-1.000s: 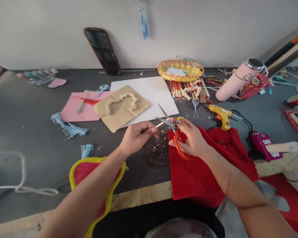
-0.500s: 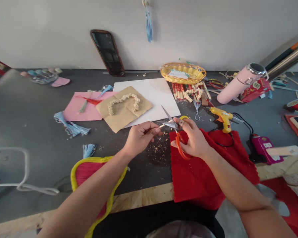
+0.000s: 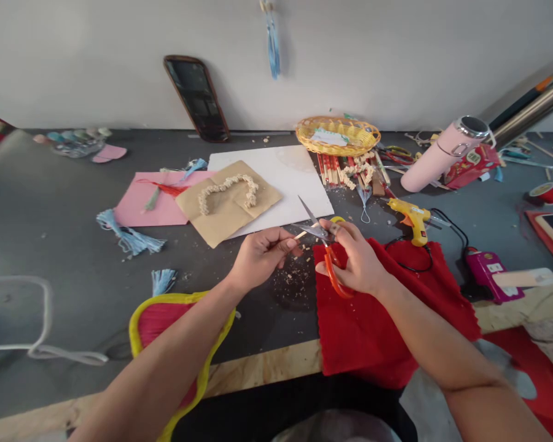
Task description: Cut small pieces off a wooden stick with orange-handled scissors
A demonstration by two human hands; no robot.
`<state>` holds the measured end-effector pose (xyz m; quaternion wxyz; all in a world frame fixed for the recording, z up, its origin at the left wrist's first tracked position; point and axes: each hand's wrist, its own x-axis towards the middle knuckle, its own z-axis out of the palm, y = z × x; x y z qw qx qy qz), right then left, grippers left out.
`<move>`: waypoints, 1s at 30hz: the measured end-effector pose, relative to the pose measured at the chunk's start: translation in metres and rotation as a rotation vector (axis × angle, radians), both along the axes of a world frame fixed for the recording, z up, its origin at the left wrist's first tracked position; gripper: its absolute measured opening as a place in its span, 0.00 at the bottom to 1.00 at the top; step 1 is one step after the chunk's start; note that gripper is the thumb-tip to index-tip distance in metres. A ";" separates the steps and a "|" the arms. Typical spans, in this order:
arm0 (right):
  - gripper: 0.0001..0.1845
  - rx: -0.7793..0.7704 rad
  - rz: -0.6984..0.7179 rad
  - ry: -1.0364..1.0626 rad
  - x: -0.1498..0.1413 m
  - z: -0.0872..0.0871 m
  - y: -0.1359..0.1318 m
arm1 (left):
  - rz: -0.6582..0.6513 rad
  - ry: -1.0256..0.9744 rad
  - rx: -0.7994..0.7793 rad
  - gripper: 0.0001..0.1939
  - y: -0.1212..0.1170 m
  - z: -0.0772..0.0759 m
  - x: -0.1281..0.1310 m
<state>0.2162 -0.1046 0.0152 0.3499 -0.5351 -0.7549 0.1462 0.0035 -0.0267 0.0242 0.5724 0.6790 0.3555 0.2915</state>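
Between the thumb and fingers of my left hand (image 3: pixel 266 255) is a thin pale wooden stick (image 3: pixel 301 234). My right hand (image 3: pixel 356 255) is closed on a pair of scissors (image 3: pixel 334 273) with orange and yellow handles. Their blades are spread, and the stick's far end lies between them near the pivot. Small pale cut bits (image 3: pixel 295 276) are scattered on the dark table below. Past my left hand, a curved strip of glued pale pieces (image 3: pixel 230 182) rests on brown paper (image 3: pixel 212 222). Red cloth (image 3: pixel 368 331) lies under my right hand.
A yellow glue gun (image 3: pixel 411 218), a purple power adapter (image 3: pixel 491 279) and a pink flask (image 3: pixel 442 153) stand to the right. A wicker basket (image 3: pixel 338 144) sits behind bundled sticks. Blue tassels (image 3: pixel 131 236) lie left; a phone (image 3: pixel 197 98) leans on the wall.
The whole view has shifted very slightly. Both hands keep nearly the same place, with the stick still between the scissor blades.
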 end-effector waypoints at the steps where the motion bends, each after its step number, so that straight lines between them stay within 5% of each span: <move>1: 0.39 0.002 -0.001 0.000 0.000 -0.001 0.000 | 0.003 -0.001 -0.003 0.14 0.000 0.000 0.000; 16: 0.36 -0.023 -0.016 0.009 -0.001 0.005 -0.003 | 0.061 0.109 0.131 0.12 -0.003 0.001 -0.001; 30: 0.39 -0.006 0.029 -0.041 0.000 0.005 -0.002 | -0.208 -0.001 -0.333 0.19 0.014 0.003 -0.013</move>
